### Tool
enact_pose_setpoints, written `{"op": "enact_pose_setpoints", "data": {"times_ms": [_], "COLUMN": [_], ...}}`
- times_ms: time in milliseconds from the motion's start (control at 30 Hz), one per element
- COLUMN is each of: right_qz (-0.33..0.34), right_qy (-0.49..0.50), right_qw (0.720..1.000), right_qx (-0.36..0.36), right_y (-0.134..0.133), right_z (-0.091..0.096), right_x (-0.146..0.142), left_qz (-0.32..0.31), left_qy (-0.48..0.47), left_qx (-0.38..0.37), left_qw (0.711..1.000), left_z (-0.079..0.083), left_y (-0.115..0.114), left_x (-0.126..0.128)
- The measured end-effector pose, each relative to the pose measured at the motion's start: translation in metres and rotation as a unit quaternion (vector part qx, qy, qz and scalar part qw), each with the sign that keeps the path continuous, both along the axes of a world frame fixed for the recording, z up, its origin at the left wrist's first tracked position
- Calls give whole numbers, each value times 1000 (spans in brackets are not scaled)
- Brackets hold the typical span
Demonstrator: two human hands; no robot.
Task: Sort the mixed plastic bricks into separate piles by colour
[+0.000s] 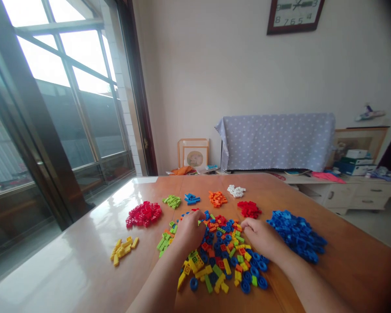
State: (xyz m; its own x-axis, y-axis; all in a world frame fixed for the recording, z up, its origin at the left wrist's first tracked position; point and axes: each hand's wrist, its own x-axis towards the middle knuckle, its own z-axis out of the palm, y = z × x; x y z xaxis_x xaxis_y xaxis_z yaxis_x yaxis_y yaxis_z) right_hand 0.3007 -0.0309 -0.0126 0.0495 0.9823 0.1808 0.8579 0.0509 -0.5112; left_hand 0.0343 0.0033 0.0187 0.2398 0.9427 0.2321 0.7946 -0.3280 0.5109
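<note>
A mixed pile of toy building bricks [217, 248] in yellow, green, orange, red and blue spreads over the table in front of me. Over its far left part is my left hand [191, 227], with fingers curled down and close together. At the pile's far right edge, my right hand [258, 234] is closed too, its fingertips bent in near orange and yellow bricks. Whatever either hand holds is hidden or too small to name. Round blue pieces [245, 286] lie mostly along the pile's near right side.
Around the pile sit single-colour heaps: dark pink [144, 214], yellow [124, 250], light green [172, 201], small blue [192, 199], orange [217, 198], white [236, 191], red [249, 209] and large blue [296, 234]. Behind the wooden table [94, 256] stands a white cabinet [345, 198].
</note>
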Motion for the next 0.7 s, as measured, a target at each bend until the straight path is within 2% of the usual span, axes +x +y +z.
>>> {"op": "enact_pose_setpoints", "data": {"times_ms": [133, 300, 533, 700], "right_qz": [-5, 18, 41, 28], "right_qy": [-42, -76, -66, -75], "right_qw": [999, 994, 996, 996], "right_qx": [-31, -74, -53, -43], "right_y": [-2, -8, -10, -4], "right_z": [3, 3, 2, -5], "right_x": [0, -12, -21, -17], "left_qz": [-50, -66, -50, -61], "left_qy": [59, 97, 115, 97], "left_qx": [-23, -18, -1, 16], "left_qw": [997, 993, 992, 993], "left_z": [-5, -13, -11, -15], "left_y": [-1, 3, 7, 6], "left_x": [-3, -7, -10, -8]}}
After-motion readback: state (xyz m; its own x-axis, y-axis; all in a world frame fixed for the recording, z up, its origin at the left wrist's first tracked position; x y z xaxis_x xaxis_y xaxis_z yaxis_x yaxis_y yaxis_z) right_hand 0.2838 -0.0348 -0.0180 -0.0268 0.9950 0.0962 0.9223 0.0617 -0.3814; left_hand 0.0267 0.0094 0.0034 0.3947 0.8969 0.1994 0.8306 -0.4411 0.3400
